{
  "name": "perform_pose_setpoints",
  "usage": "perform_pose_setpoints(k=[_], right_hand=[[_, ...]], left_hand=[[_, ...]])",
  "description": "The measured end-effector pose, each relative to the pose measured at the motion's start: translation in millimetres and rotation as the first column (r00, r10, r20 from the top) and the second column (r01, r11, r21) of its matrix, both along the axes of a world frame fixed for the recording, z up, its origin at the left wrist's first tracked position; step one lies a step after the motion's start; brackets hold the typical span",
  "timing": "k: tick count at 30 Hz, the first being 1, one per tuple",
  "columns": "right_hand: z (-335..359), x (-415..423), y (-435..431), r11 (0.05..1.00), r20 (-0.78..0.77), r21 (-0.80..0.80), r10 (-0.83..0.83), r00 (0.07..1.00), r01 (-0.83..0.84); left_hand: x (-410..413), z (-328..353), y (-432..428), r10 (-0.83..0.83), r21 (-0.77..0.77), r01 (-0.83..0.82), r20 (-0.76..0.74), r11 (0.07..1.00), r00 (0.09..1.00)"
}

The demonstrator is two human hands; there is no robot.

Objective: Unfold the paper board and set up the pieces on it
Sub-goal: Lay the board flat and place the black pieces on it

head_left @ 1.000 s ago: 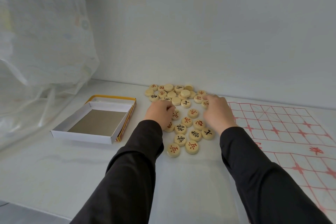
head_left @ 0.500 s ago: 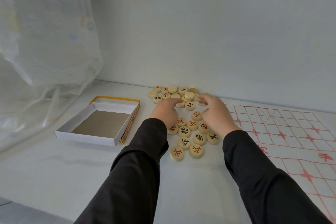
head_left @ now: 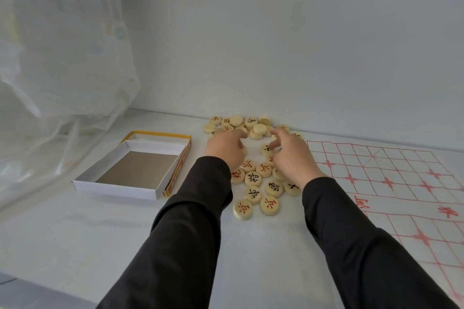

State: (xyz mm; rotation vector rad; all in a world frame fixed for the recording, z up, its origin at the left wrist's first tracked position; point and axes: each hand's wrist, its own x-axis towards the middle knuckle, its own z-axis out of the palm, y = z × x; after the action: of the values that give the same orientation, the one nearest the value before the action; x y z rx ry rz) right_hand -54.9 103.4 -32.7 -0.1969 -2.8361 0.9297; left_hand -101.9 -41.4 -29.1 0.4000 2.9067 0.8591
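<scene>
**Both hands in the pieces, board flat at the right**

The pieces (head_left: pixel 273 188) lie in a loose heap on the table (head_left: pixel 75 233), just left of the board (head_left: pixel 389 175) and none of them on it. Those near me lie face up with red or black characters; at the far side a few are stacked on others and several show blank faces.

My left hand (head_left: pixel 226 148) lies over the left part of the heap, knuckles up and fingers bent down among the pieces — I cannot tell whether they hold one. My right hand (head_left: pixel 291 155) is spread wide and grips nothing: the forefinger reaches straight out over the far pieces, and the thumb tip sits at a black-marked piece (head_left: pixel 265 150).

The board is unfolded, a thin sheet with a red grid, and its far edge runs near the wall (head_left: pixel 276 32).

Left of the heap, apart from it, an open white box (head_left: pixel 118 187) sits in a yellow lid (head_left: pixel 160 133). A sheer curtain (head_left: pixel 50 57) hangs beyond it at the far left. Dark sleeves (head_left: pixel 195 221) cover both my arms to the wrist.
</scene>
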Motion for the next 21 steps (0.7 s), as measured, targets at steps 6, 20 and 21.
perform_pose_setpoints(k=[6,20,21], right_hand=[[1,0,1,1.000,0.002,-0.020,-0.007,1.000,0.007],[-6,-3,1,0.997,-0.003,0.071,-0.027,1.000,0.027],[-6,-3,1,0.997,-0.004,0.070,-0.027,1.000,0.027]], left_hand=[[-2,-6,-1,-0.063,-0.090,0.064,0.010,0.994,0.998],[-1,-3,-12,0.014,-0.141,-0.028,-0.097,0.990,0.995],[-1,-2,-13,0.023,-0.099,-0.033,-0.104,0.994,0.994]])
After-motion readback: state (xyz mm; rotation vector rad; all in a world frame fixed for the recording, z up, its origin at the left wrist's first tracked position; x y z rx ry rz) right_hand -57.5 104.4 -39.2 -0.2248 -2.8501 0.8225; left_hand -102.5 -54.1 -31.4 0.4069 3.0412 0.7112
